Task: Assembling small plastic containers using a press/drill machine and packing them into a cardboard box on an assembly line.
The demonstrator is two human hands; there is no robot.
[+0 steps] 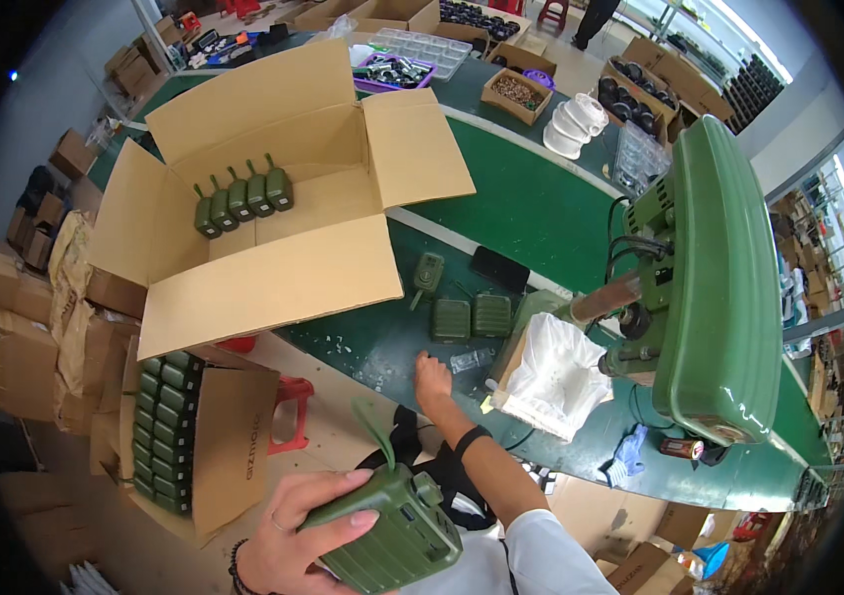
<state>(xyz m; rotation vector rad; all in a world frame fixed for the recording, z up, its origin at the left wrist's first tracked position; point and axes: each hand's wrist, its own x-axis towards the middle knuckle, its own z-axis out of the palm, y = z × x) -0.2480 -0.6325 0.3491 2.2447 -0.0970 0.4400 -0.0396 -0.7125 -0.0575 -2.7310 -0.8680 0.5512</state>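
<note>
near, the left hand grips a green device; farther right, the right hand is beside a packet, finger spread unclear.

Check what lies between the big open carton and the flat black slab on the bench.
One green device lies between the open carton and the black slab, as the head view shows.

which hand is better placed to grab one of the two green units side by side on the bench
Probably the right hand: it is close to the paired green units, with nothing visible in it. The left hand grips another green unit, farther from the pair.
</note>
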